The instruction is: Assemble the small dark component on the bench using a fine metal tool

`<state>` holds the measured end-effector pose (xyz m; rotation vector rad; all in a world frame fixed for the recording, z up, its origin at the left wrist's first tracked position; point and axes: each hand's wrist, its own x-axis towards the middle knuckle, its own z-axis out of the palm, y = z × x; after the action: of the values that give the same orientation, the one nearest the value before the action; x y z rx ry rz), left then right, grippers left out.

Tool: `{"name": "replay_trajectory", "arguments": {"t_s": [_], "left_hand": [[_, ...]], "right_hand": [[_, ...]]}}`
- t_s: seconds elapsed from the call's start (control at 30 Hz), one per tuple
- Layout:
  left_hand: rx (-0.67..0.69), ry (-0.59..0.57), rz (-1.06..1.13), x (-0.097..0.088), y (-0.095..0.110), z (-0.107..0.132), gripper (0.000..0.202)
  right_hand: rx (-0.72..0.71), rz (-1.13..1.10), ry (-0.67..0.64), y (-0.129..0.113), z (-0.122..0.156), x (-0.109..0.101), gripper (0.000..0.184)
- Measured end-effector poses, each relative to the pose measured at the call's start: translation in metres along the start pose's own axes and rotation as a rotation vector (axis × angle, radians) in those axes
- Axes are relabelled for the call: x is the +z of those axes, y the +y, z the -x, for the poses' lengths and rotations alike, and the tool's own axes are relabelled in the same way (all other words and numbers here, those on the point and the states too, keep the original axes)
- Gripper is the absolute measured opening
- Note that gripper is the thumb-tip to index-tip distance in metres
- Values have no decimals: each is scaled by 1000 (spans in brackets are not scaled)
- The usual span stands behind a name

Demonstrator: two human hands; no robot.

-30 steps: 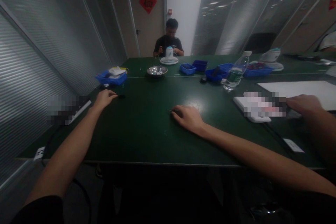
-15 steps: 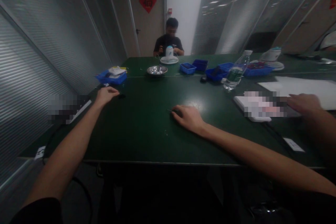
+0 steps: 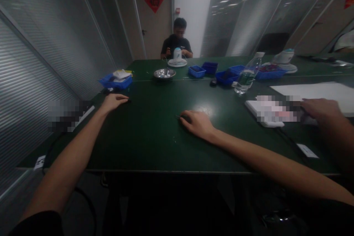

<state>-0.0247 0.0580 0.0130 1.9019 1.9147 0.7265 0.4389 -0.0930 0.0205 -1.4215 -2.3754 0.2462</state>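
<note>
My left hand (image 3: pixel 113 101) lies stretched out on the green table (image 3: pixel 155 136) at the far left, fingers flat and reaching over a small dark object (image 3: pixel 128 100) just in front of a blue tray (image 3: pixel 115 82). In the middle of the table my right hand (image 3: pixel 198 123) rests palm down. Its fingers are curled over a small dark piece (image 3: pixel 183 118) at their tips, too dim to name.
Another person's hand (image 3: pixel 320 109) rests at the right by a white pad (image 3: pixel 262 115) and a white sheet (image 3: pixel 318 91). A water bottle (image 3: pixel 245 77), several blue trays (image 3: pixel 197 71), a metal bowl (image 3: pixel 164 74) and a small fan (image 3: pixel 177 59) stand further back. A person sits at the far end.
My left hand's fingers have slid a little to the right, onto the small dark object. My right hand has stayed put. The other person's hand shifted slightly.
</note>
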Motion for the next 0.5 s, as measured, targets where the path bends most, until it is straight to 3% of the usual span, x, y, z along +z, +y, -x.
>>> {"name": "replay_trajectory", "arguments": {"t_s": [0.37,0.5], "left_hand": [[-51,27,-42,3,8,5,32],[-86,29,62,4,2,2,33]], "right_hand": [[-19,8,10,3,-1,4,35],[-13,22,17,2,-2,4,35]]}}
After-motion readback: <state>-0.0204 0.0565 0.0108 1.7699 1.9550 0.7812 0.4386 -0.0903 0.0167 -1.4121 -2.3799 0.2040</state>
